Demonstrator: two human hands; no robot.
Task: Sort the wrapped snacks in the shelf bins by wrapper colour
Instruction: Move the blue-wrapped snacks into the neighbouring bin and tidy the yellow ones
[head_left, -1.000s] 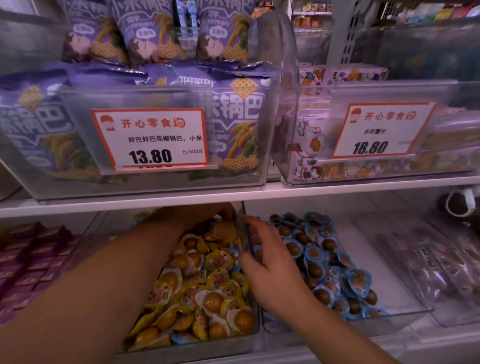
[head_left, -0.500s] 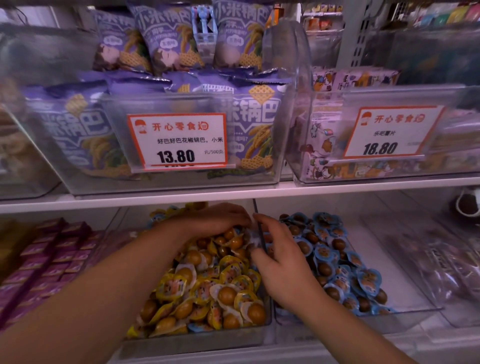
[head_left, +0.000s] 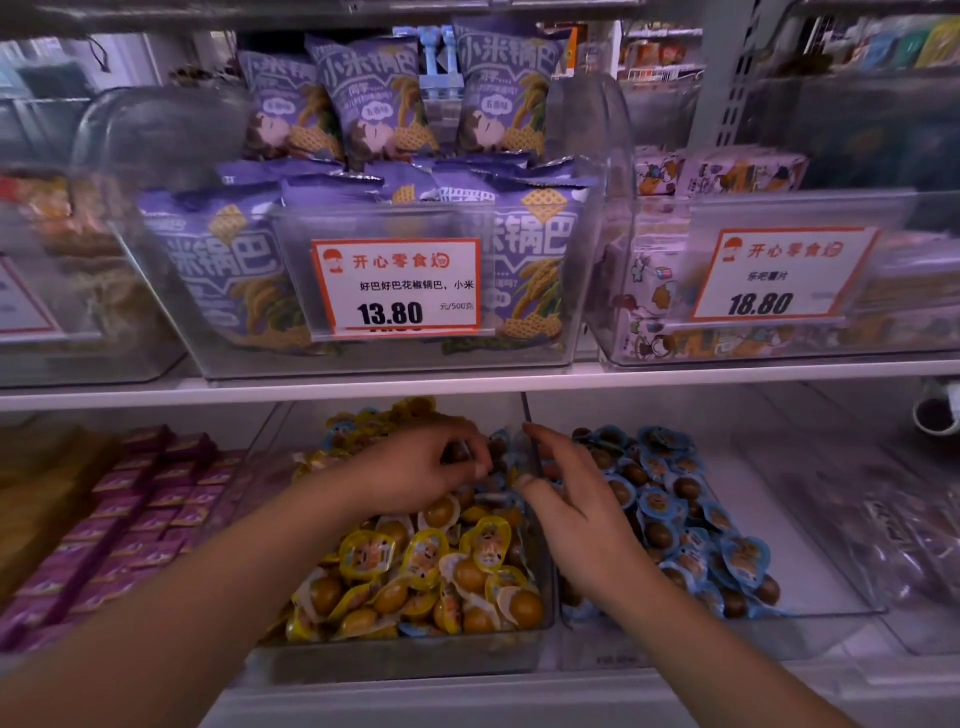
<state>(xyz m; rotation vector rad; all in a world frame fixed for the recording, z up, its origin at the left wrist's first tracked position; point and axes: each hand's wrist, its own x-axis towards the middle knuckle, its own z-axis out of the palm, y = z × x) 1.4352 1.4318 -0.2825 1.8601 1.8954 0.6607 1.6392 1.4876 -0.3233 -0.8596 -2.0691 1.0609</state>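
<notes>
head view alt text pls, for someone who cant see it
Two bare hands reach into clear shelf bins: the left hand picks among yellow-wrapped snacks, and the right hand rests at the divider beside blue-wrapped snacks. On the shelf above, purple snack bags stand behind a 13.80 price tag.

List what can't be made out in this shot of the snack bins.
- Head view: what the left hand pinches; its curled fingers hide it.
- Snacks under the right hand, which straddles the divider.
- Back of the yellow-wrapper bin: shadowed by the shelf above.
- Far-left price tag: cut off by the edge, blurred.
</notes>
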